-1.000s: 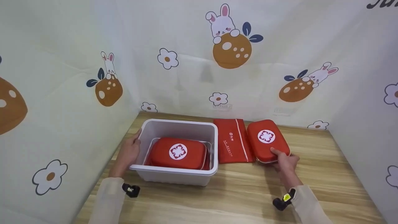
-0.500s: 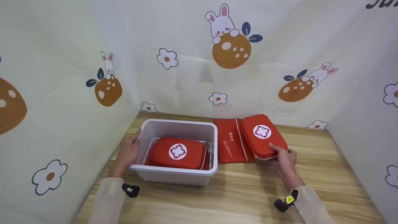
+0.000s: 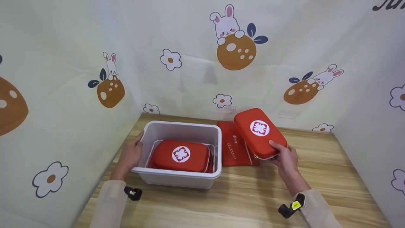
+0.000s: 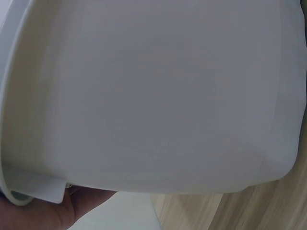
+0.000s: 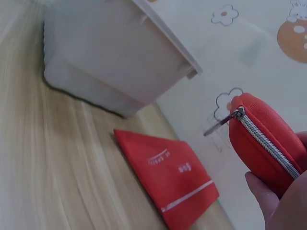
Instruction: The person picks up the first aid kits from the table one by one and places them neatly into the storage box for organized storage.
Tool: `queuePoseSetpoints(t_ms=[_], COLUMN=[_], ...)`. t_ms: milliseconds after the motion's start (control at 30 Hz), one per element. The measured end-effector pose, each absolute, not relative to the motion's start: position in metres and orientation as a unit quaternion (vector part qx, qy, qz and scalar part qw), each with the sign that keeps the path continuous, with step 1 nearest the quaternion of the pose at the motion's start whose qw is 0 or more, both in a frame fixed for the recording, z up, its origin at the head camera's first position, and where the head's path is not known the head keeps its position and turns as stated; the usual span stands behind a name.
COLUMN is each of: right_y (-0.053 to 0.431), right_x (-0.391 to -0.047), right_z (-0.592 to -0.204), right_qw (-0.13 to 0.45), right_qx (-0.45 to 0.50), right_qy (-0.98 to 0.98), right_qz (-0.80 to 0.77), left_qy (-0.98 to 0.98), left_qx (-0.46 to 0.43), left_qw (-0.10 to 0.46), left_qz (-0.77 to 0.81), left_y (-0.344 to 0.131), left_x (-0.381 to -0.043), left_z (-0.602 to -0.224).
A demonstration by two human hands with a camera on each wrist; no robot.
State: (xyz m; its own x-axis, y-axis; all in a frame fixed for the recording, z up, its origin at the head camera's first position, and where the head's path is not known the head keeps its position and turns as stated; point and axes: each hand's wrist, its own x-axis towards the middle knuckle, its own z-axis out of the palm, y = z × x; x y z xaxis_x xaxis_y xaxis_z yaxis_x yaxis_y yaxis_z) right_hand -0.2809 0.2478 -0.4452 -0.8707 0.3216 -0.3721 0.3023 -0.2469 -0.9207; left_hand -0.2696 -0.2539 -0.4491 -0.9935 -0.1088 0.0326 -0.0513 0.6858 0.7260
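Note:
My right hand (image 3: 287,160) grips a red zippered first-aid case (image 3: 250,139) by its near right corner, thumb on top and fingers beneath. The case is tilted and raised over a flat red pouch (image 3: 229,152), partly covering it; the right wrist view shows its silver zipper (image 5: 271,146) and a gap to the pouch. At the left, my left hand (image 3: 130,153) holds the rim of a pale grey plastic bin (image 3: 180,182). Another red case (image 3: 161,155) with the same white emblem lies inside the bin, on top of other red items that are mostly hidden.
The bin stands on a wood-grain table (image 3: 250,205), left of the pouch. Pale fabric walls (image 3: 190,31) printed with rabbits and flowers enclose the table at the back and both sides.
My right hand has lifted the red case off the table and moved it left, over the pouch, tilting it. My left hand and the bin have stayed in place.

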Motion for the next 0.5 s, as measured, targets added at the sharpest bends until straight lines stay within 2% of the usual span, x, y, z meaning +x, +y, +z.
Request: queuePoseSetpoints(t_ms=[267,433,500], right_y=[0.231,0.22,0.216], right_x=[-0.274,-0.272,-0.272], right_z=[-0.429,-0.418,-0.414], right_qw=[-0.011,-0.023,-0.025], right_qx=[-0.208,-0.193,-0.185], right_qy=[-0.601,-0.598,-0.594], right_qz=[0.771,0.778,0.782], left_qy=[-0.908,-0.91,-0.911], left_qx=[0.057,0.048,0.039], left_qw=[0.0,0.008,0.029], left_qz=[-0.414,-0.412,-0.41], left_y=[-0.253,-0.255,-0.255], left_x=[-0.269,-0.27,-0.27], left_z=[-0.448,-0.449,-0.45])
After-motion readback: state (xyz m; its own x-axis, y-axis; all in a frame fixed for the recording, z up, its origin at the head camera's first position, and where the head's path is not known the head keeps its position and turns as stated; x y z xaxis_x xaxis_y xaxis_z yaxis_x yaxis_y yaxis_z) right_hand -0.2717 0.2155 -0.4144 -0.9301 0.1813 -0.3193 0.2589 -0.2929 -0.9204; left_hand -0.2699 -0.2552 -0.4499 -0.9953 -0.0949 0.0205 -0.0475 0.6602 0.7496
